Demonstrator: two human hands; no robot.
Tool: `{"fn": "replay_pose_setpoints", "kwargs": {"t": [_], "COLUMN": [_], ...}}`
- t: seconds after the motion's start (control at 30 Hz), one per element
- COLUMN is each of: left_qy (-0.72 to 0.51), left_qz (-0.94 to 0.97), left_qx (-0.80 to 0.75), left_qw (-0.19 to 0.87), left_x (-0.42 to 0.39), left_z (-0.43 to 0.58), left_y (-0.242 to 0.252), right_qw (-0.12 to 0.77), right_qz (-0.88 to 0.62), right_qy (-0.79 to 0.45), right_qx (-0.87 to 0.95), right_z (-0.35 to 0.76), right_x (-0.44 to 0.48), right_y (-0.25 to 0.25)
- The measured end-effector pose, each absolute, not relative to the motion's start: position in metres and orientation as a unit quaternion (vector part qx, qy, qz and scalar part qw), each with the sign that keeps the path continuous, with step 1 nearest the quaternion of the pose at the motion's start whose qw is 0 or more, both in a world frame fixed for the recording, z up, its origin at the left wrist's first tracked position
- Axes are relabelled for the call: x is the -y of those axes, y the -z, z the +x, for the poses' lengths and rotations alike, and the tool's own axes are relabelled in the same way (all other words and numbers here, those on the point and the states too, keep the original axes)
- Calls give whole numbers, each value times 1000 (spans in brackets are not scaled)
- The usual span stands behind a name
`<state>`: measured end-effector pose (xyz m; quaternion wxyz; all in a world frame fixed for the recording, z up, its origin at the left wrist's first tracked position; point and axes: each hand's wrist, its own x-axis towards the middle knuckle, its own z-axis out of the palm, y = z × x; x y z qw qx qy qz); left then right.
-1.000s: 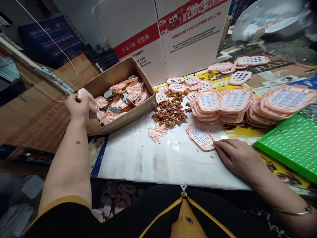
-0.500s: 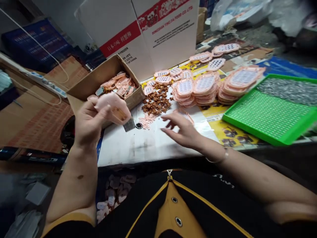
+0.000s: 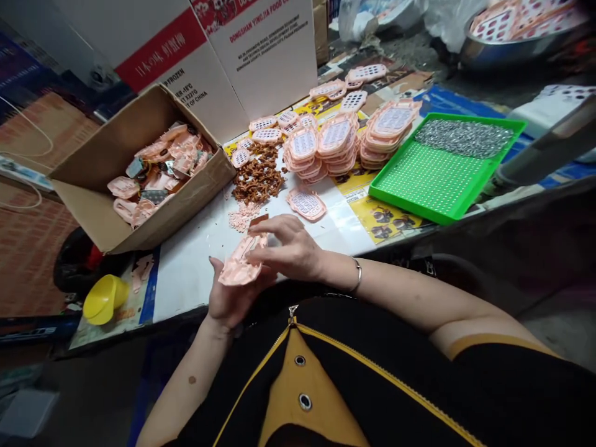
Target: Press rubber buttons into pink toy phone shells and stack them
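My left hand (image 3: 235, 298) cups a pink plastic casing (image 3: 239, 267) from below, its hollow inner side turned up. Over the casing's far end my right hand (image 3: 293, 248) bends its fingers and grips it there. A small flat brown piece (image 3: 259, 220) juts out by the right fingertips; whether it is fixed to the casing is hidden. Just beyond the hands lies a pink panel with a grid of holes (image 3: 307, 203). Small pink bits (image 3: 244, 217) and a heap of small brown parts (image 3: 261, 177) lie behind the casing.
An open cardboard box (image 3: 186, 198) with pink casings and parts stands at left, near a yellow cup (image 3: 105, 300). Stacked pink panels (image 3: 338, 143) stand at the back. On the right sits a green tray (image 3: 419, 180) with small metal pieces (image 3: 465, 138); a metal bowl (image 3: 507, 53) is behind.
My left hand has brought the casing from beside the box down to the table's front edge. The right hand has moved left onto it. The view has turned right.
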<state>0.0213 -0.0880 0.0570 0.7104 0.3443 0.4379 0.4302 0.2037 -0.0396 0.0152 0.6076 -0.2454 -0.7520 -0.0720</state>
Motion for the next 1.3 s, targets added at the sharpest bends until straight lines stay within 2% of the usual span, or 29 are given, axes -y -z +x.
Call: {"fn": "replay_pose_setpoints", "kwargs": {"t": [0.07,0.17,0.27,0.33,0.43,0.53,0.63,0.77,1.1,1.3], "left_qy": [-443,-496,-510,-493,-458,-421,-385,-387,-419,-423], "left_qz": [288,251,267,296,342,380,396,389,384,382], "left_qx": [-370,-307,-307,-322,-312,-277,-282,-285,-344,-366], "left_qw": [764,773,758,752,759,776,784,786,747,735], "left_x": [91,89,85,83,85,90,94,95,91,94], "left_z": [29,30,21,16,13,15,15,10,18,18], "left_y": [-56,-57,-58,-61,-69,-76,-75,-68,-73,-74], "right_qw": [586,551,542,571,604,517,415,360,380,405], "right_qz": [-225,-189,-170,-219,-340,-331,-240,-166,-128,-166], "right_qy": [93,124,62,-84,-408,-696,-835,-880,-870,-837], "right_qx": [773,803,821,787,594,374,272,262,288,328], "right_z": [199,198,206,213,218,212,201,194,209,206], "right_x": [45,51,54,53,47,46,52,61,68,72], "right_y": [-8,0,2,2,1,-4,-9,-9,5,9]}}
